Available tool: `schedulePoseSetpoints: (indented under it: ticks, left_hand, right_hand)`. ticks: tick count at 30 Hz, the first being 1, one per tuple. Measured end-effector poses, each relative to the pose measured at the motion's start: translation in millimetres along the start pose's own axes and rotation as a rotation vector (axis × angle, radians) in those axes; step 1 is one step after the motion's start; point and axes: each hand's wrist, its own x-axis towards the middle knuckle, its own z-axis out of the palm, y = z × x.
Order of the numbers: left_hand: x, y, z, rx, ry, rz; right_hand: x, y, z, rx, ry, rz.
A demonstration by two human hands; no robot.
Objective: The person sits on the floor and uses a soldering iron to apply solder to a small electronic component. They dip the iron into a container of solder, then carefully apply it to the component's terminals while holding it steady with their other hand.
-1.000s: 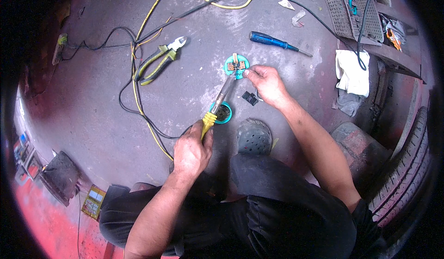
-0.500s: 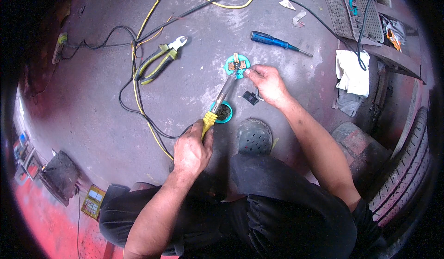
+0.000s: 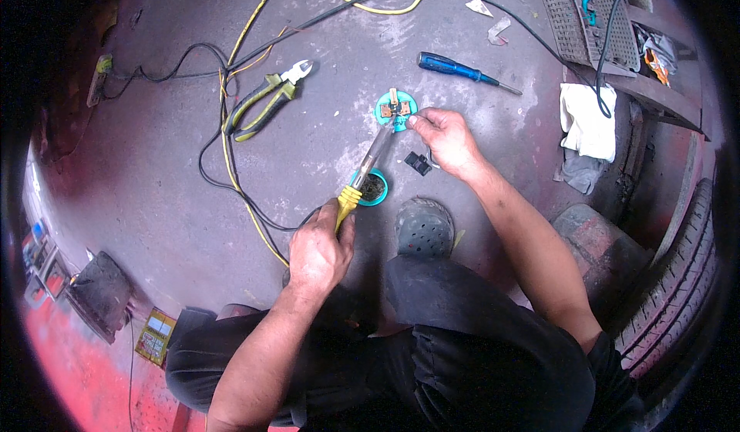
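Note:
My left hand [image 3: 320, 251] is wrapped round the yellow handle of a soldering iron [image 3: 375, 154], whose tip reaches a small copper-and-black part [image 3: 395, 109]. That part lies on a round turquoise lid [image 3: 381, 100] on the floor. At the lid's right edge, my right hand [image 3: 447, 141] has thumb and forefinger pinched together; what is between them is too small to make out. Below the iron's shaft stands a turquoise tin [image 3: 374, 188] with dark contents, partly covered by the iron. A small black connector-like piece [image 3: 418, 163] lies beside the right hand.
Green-and-black cutting pliers [image 3: 270, 100] lie to the left, a blue screwdriver [image 3: 459, 69] to the far right. Yellow and black cables [image 3: 229, 154] cross the floor. A white cloth [image 3: 588, 124] and a tyre [image 3: 671, 278] are at the right. My shoe [image 3: 424, 228] is close by.

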Motion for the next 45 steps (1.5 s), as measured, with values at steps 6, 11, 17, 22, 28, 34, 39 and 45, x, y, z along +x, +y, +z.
schedulePoseSetpoints:
  ticks: [6, 11, 17, 22, 28, 34, 39, 45]
  left_hand:
    - [-0.4, 0.0, 0.0, -0.019, 0.015, 0.008]
    - [0.0, -1.9, 1.1, -0.012, 0.027, 0.012]
    - [0.7, -3.5, 0.5, -0.002, 0.025, 0.014]
    - [1.7, -5.0, 0.2, 0.009, 0.040, 0.021]
    - [2.2, -4.7, -0.9, 0.001, 0.036, 0.010]
    - [3.2, -5.9, -1.1, 0.002, 0.034, 0.010]
    - [3.4, -7.3, -0.4, 0.015, 0.036, 0.014]
    - [3.4, -8.0, -0.6, 0.013, 0.030, 0.014]
  right_hand:
    - [0.3, 0.1, 0.2, 0.011, -0.009, 0.013]
    - [-0.5, -1.5, 0.1, 0.018, -0.008, 0.015]
    - [0.6, 0.6, 0.2, -0.002, -0.003, -0.008]
    - [1.1, 1.2, -0.6, -0.011, -0.011, 0.003]
    - [2.0, 2.4, -0.6, -0.012, -0.016, 0.006]
    - [2.7, 3.4, -1.2, -0.014, -0.019, -0.002]
    - [2.2, 2.7, -0.2, 0.001, -0.010, -0.006]
    - [1.6, 0.5, -1.6, -0.015, -0.020, -0.002]
